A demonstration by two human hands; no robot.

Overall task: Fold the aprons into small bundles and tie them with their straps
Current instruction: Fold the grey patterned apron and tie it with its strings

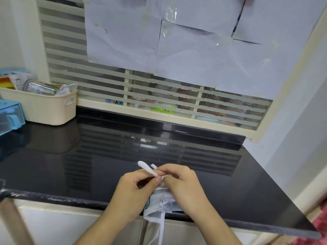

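A small folded white apron bundle (160,202) with a faint printed pattern lies at the front edge of the black counter (88,165), partly under both hands. My left hand (134,191) pinches a white strap (146,167) whose looped end sticks up and to the left. My right hand (184,186) has its fingers curled on the strap right beside the left thumb, above the bundle. Two thin strap ends (159,234) hang down over the counter's edge. The knot itself is hidden by the fingers.
A cream plastic basket (49,106) with packets stands at the back left, beside a blue plastic box (10,114). A louvred window (141,89) with taped paper sheets runs behind the counter. A wall closes the right side. A pink patterned cloth (316,225) shows at the lower right.
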